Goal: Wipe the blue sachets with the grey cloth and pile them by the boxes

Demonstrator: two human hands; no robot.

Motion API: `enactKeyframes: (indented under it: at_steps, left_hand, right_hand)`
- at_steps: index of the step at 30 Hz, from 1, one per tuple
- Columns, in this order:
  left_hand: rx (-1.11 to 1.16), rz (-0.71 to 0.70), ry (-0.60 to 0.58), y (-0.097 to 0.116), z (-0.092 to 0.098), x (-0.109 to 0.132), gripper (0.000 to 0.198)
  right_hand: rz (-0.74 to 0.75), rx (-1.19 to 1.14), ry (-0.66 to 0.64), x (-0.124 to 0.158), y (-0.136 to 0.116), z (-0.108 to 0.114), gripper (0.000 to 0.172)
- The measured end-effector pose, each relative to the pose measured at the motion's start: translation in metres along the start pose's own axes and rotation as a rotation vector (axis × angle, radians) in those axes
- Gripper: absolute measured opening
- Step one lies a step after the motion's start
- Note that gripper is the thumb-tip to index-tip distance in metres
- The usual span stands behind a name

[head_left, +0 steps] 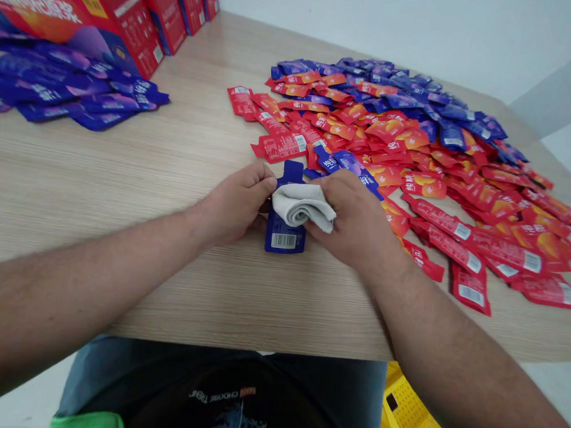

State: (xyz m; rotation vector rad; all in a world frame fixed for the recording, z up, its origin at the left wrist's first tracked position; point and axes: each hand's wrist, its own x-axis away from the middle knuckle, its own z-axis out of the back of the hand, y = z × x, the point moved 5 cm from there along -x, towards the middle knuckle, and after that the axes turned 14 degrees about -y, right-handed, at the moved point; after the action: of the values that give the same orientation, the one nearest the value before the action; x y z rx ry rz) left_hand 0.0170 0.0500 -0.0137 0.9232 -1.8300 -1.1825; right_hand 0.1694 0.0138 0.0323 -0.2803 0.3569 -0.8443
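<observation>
A blue pouch (284, 242) with a barcode is held upright above the front of the table, its narrow neck pointing away from me. My left hand (241, 200) pinches its left edge between thumb and fingers. In my right hand (353, 213) is a folded whitish cloth (302, 205), lying across the middle of the pouch and covering part of it. Fingers of the right hand are partly hidden behind the cloth. Just beyond that hand, another blue pouch (352, 165) rests on red ones.
A wide heap of red pouches (387, 133) and blue pouches (411, 85) spreads over the right side. Blue pouches (67, 82) are piled at left before an open red box (48, 7), with more red boxes (158, 3) behind. A yellow basket (417, 419) stands below the table edge (254, 344).
</observation>
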Motion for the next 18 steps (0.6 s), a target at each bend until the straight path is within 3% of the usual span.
enactKeyframes:
  at_steps: [1,5,7,10,12,15,16,18]
  left_hand:
    - [0.001,0.005,0.009,0.0,0.0,0.0,0.014]
    - [0.005,0.024,0.031,0.0,0.001,0.0,0.014]
    - [0.032,0.011,0.027,0.002,0.0,0.0,0.013]
    - [0.068,-0.02,0.039,0.005,0.002,-0.002,0.011]
    - [0.066,-0.009,0.047,0.004,0.004,-0.003,0.01]
    - [0.05,0.013,0.049,0.004,0.006,-0.004,0.01]
    - [0.049,0.009,0.049,0.005,0.006,-0.004,0.009]
    - [0.054,-0.012,0.059,0.007,0.007,-0.004,0.008]
  right_hand:
    - [0.022,-0.009,-0.018,0.0,-0.001,-0.001,0.021]
    - [0.172,-0.051,-0.329,0.0,-0.013,-0.018,0.018]
    - [0.141,-0.033,-0.281,0.0,-0.012,-0.015,0.019]
    - [0.055,-0.005,-0.067,0.0,-0.005,-0.003,0.02]
    - [0.088,-0.018,-0.117,0.0,-0.006,-0.005,0.018]
    - [0.168,-0.049,-0.326,0.0,-0.011,-0.015,0.018]
    - [0.157,-0.048,-0.329,0.0,-0.01,-0.015,0.019]
    - [0.078,-0.03,-0.2,-0.001,-0.004,-0.007,0.02]
